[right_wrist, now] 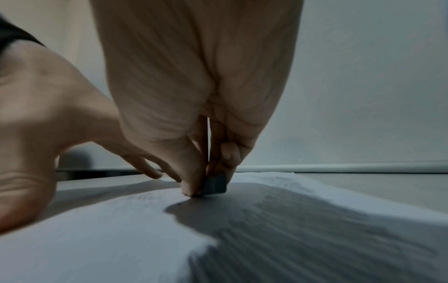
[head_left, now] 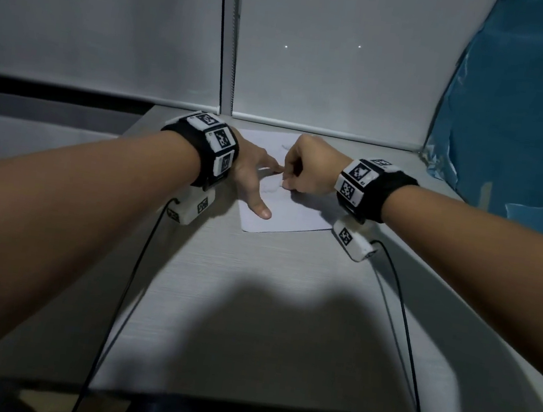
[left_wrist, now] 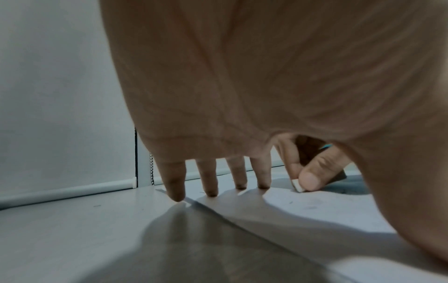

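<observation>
A white sheet of paper (head_left: 291, 213) with faint pencil marks lies on the grey desk near the wall. My left hand (head_left: 255, 176) rests on the sheet's left part with fingers spread and straight, fingertips (left_wrist: 178, 197) pressing down. My right hand (head_left: 305, 170) pinches a small eraser (right_wrist: 214, 185) between thumb and fingers, its lower edge touching the paper (right_wrist: 121, 229). In the left wrist view the eraser (left_wrist: 297, 185) shows as a pale block beside the right thumb. The two hands nearly touch.
The grey desk (head_left: 267, 309) stretches toward me, with my shadow across it. White blinds (head_left: 96, 27) stand just behind the paper. A blue plastic sheet (head_left: 533, 119) hangs at the right. Black cables (head_left: 401, 309) run from both wrist units.
</observation>
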Motion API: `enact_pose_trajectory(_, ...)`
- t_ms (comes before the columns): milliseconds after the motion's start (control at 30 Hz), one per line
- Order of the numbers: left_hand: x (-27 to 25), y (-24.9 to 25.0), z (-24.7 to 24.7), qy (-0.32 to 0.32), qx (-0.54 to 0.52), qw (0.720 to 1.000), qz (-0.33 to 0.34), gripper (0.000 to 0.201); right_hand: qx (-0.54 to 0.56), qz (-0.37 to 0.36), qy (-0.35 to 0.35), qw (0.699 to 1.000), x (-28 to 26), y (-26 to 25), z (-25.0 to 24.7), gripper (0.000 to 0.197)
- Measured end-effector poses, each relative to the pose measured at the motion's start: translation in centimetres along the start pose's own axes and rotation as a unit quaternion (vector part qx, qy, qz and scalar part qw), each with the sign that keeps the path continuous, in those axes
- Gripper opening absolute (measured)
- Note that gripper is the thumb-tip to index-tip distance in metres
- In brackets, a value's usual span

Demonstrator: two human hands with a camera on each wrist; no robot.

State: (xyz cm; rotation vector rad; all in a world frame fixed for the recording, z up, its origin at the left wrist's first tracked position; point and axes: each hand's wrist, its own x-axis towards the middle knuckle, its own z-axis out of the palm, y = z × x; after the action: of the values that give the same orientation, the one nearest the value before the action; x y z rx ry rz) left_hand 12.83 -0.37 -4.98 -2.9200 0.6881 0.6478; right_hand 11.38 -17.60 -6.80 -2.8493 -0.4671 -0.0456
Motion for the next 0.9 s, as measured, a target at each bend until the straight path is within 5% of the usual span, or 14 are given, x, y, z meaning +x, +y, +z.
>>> enact_pose_trajectory(267, -0.1, -0.6, 0.5, -0.021, -0.031, 0.999, -0.023, 0.121, 0.001, -0.061, -0.049, 0.997, -0.7, -2.2, 0.4, 0.01)
enact_pose_trajectory(467, -0.3, -0.7, 0.4, -0.033, -0.015, 0.999, -0.018, 0.126, -0.011, -0.021, -0.006, 1.0, 0.7, -1.3, -0.2, 0.009)
enact_pose_trajectory(900, -0.2, -1.0, 0.7, -0.042, -0.007, 0.999, 0.004, 0.128, -0.009, -0.046, -0.025, 0.999, 0.6, -2.3, 0.4, 0.009)
